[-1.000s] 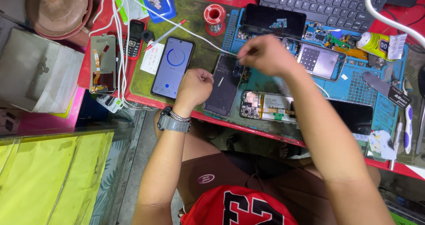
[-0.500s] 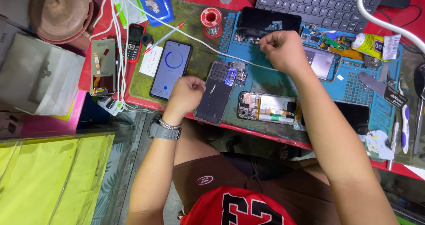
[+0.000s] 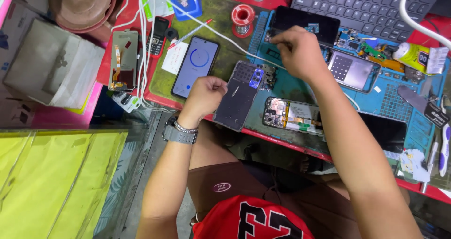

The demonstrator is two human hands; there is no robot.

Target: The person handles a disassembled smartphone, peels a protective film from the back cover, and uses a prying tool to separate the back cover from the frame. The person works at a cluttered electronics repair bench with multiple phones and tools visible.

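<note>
— What is the left hand [image 3: 205, 94] touching?
— It is curling loosely against the dark phone back cover [image 3: 238, 97], lying near the tabletop's [image 3: 221, 27] near edge, camera cut-out far.
— And the right hand [image 3: 300, 51]?
— Its fingertips are pressing together; whatever they are pinching is hidden.
— Any change?
— It has moved farther, toward the black phone [image 3: 305, 23].

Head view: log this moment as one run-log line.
left hand: fist beside dark phone back cover | right hand: fingers pinched at black phone on blue mat | opened phone: untouched
</note>
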